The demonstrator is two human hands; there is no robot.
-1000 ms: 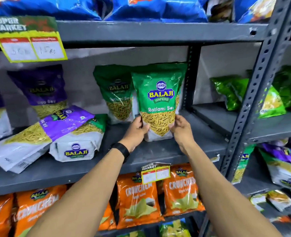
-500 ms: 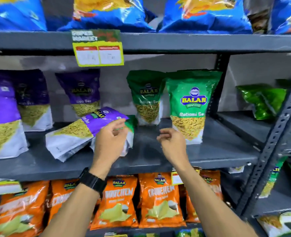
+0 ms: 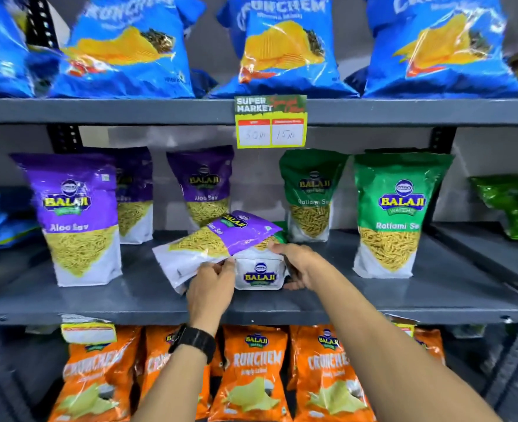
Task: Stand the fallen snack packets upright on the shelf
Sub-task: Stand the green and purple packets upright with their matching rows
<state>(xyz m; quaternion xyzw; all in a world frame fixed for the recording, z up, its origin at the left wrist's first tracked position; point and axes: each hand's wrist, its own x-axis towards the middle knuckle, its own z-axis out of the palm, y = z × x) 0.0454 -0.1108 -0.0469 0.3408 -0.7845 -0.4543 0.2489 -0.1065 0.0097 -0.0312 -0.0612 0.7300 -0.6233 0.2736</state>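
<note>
Two packets lie fallen in the middle of the grey shelf. A purple Aloo Sev packet rests slanted on top of a green Ratlami Sev packet, whose white base faces me. My left hand pinches the lower edge of the purple packet. My right hand holds the right side of the green packet's base, thumb on top. Upright on the same shelf stand purple packets to the left and green packets to the right.
Blue chip bags fill the shelf above, with a yellow price tag hanging from its edge. Orange chip bags line the shelf below. Loose green bags lie on the neighbouring shelf at the right.
Both hands left the upright green packet at the right and moved left to the two fallen packets. They now grip them. The view shifted left and upward.
</note>
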